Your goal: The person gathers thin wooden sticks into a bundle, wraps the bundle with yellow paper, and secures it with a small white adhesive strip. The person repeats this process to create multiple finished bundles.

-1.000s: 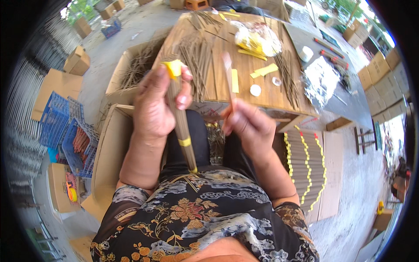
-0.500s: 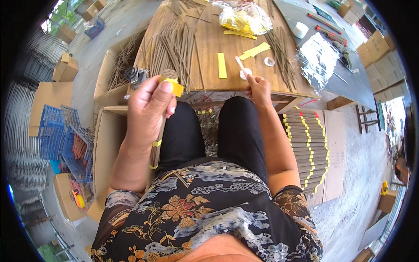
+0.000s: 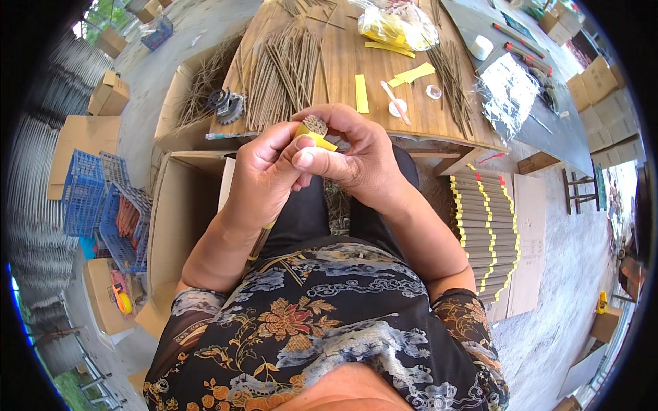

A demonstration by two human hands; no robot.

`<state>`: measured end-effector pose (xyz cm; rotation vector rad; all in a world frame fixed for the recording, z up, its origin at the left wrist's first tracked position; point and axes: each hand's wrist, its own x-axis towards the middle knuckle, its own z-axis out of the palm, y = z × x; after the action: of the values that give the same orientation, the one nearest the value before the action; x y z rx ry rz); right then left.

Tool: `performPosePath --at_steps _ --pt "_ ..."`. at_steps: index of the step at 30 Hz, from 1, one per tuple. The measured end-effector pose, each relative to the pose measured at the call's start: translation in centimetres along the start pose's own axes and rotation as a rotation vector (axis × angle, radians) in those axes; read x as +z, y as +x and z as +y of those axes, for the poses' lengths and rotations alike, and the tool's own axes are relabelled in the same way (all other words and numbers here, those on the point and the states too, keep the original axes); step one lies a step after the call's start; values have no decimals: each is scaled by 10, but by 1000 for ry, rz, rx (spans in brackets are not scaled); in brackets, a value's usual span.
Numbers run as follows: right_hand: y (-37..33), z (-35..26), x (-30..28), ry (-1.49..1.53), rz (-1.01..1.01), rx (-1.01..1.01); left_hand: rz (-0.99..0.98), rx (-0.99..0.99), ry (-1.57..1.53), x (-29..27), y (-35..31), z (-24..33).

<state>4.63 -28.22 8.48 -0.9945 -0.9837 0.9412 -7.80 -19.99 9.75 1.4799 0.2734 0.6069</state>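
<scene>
My left hand (image 3: 264,164) is closed around a bundle of thin brown sticks (image 3: 315,124), held upright above my lap. A yellow paper strip (image 3: 321,141) wraps the bundle near its top, one end sticking out to the right. The fingers and thumb of my right hand (image 3: 349,154) press that strip against the sticks. Lower down, the bundle is mostly hidden behind my left hand and forearm. On the table beyond lie a loose yellow strip (image 3: 362,93), a small white pot (image 3: 397,107) and a pale flat stick (image 3: 395,103) resting across it.
Loose brown sticks (image 3: 281,72) cover the table's left part. A clear bag of yellow strips (image 3: 397,27) lies farther back. A round toothed metal part (image 3: 229,108) sits at the left corner. Finished banded bundles (image 3: 484,233) lie on cardboard at right; an open carton (image 3: 181,212) stands at left.
My right hand has left the pale stick on the white pot and joined my left hand at the bundle's top. The bundle has moved slightly right. The view has shifted a little.
</scene>
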Motion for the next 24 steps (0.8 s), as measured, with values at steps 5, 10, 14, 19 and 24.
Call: performPosePath --at_steps 5,10,14,19,24 --pt "-1 3 1 -158 -33 -327 -89 -94 -174 -4 -14 15" --pt "-3 1 2 -265 -68 -444 -185 -135 -318 -11 -20 19" --pt "-2 -2 -1 -314 -124 -498 -261 -208 -427 -15 -18 20" --pt "0 0 -5 -313 -159 -567 -333 -320 -583 -19 -17 18" --pt "3 2 -9 -292 -200 -563 -454 -396 -729 -22 -12 12"
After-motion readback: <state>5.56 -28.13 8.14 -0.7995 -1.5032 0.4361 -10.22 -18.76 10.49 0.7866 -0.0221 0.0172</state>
